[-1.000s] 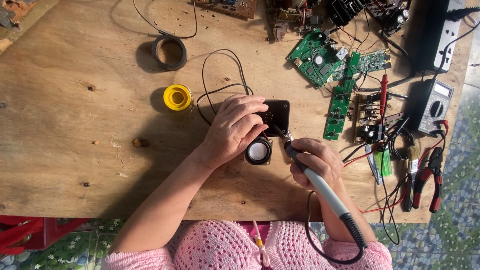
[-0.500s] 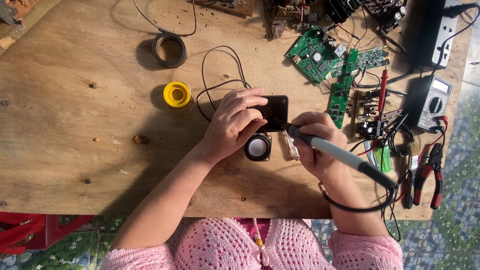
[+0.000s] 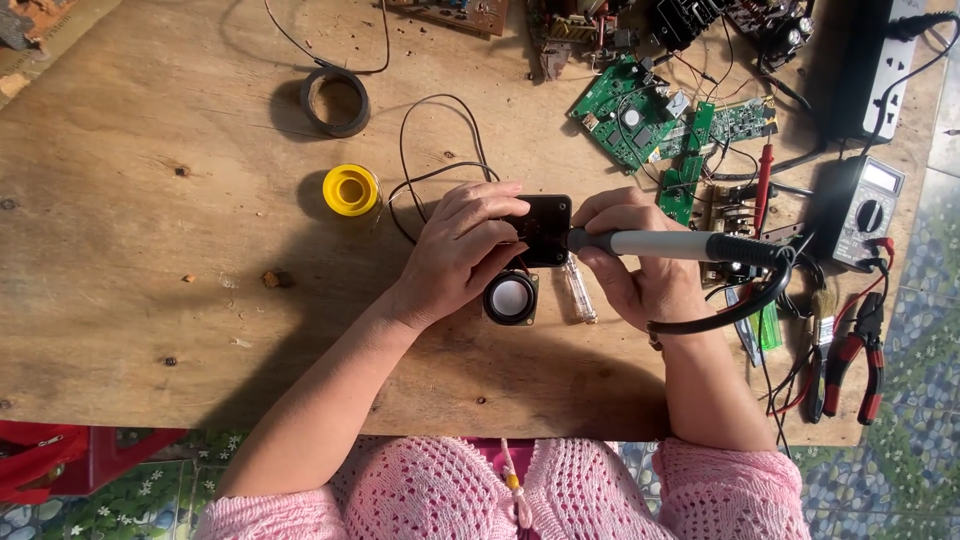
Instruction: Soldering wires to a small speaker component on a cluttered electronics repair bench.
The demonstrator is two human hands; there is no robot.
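My left hand (image 3: 458, 252) rests on a small black square module (image 3: 545, 228) in the middle of the wooden table (image 3: 150, 250), fingers pressing its left side. My right hand (image 3: 640, 262) grips a soldering iron (image 3: 680, 245) with a grey shaft and black handle, lying level, its tip against the module's right edge. A small round speaker (image 3: 510, 297) with a pale cone sits just below the module. A clear small tube (image 3: 580, 292) lies beside the speaker. Black wires loop from under my left hand toward the back.
A yellow solder spool (image 3: 351, 189) and a black tape roll (image 3: 336, 101) lie to the left. Green circuit boards (image 3: 630, 105) fill the back right. A multimeter (image 3: 858, 208), power strip (image 3: 882, 65) and red-handled pliers (image 3: 858, 360) crowd the right edge.
My right hand has swung the soldering iron from a downward slant to level, handle pointing right. My left hand has stayed on the black module.
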